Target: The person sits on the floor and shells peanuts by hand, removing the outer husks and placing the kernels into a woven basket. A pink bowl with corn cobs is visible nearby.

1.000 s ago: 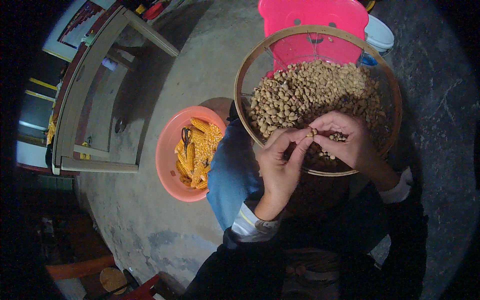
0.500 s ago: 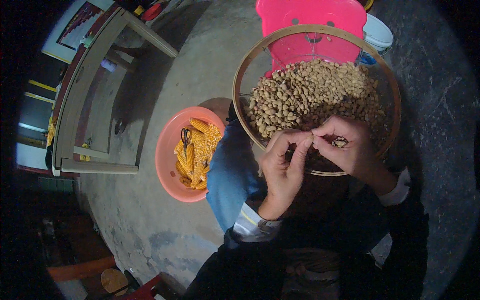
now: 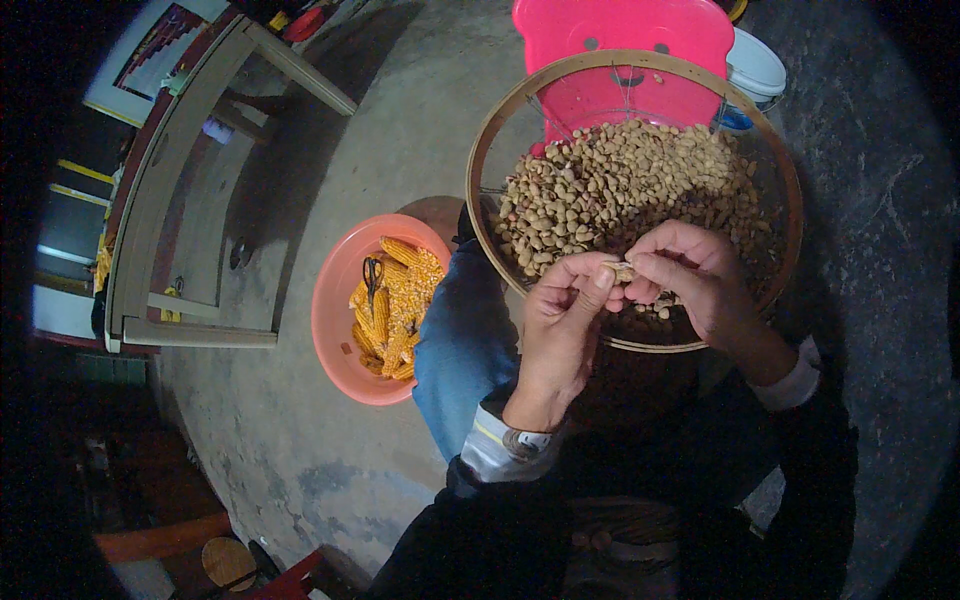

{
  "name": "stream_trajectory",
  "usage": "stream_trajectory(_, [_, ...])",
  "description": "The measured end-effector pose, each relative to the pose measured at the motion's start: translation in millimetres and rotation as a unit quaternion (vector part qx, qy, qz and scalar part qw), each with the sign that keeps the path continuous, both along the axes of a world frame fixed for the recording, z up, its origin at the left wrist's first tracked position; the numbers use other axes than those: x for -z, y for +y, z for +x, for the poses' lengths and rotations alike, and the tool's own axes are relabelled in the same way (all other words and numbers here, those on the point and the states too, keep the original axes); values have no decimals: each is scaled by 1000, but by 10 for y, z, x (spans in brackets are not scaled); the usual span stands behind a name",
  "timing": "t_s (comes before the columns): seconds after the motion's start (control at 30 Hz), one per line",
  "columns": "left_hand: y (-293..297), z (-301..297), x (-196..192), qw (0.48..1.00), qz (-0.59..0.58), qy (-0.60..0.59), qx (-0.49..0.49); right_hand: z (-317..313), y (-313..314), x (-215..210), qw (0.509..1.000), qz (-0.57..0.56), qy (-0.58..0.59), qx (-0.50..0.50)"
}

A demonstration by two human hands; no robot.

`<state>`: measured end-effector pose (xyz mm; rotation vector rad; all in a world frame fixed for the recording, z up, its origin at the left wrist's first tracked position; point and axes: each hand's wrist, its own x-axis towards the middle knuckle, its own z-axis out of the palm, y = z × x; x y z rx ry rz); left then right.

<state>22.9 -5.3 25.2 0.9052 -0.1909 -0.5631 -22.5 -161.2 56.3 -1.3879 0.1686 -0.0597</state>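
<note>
Between the fingertips of both hands is a pale peanut (image 3: 621, 270), its shell seemingly split. My left hand (image 3: 563, 325) pinches it from the left with thumb and fingers. From the other side my right hand (image 3: 695, 285) grips it, thumb against the bent fingers. Both hands are over the near part of a round, wooden-rimmed sieve (image 3: 478, 205). A broad heap of unshelled peanuts (image 3: 610, 175) fills the sieve's middle, and some lie beneath my hands, partly hidden by them.
A pink stool (image 3: 625, 25) stands behind the sieve, beside a white bucket (image 3: 755, 65). Left of my knee, an orange basin (image 3: 335, 370) holds corn cobs (image 3: 378, 318), loose kernels and black-handled scissors (image 3: 373, 275). A wooden table (image 3: 190, 100) stands farther left on the concrete floor.
My fingertips have moved slightly apart and turned, and the peanut between them now shows more. My left wrist has rotated. The sieve and basin stay in place.
</note>
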Motion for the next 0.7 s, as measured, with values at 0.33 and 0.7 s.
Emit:
stream_trajectory(0.33, [-16, 5, 8, 998, -56, 10, 4, 8, -48, 41, 998, 1, -51, -21])
stream_trajectory(0.7, [-47, -7, -10, 999, 6, -35, -37, 23, -52, 60, 998, 7, -49, -30])
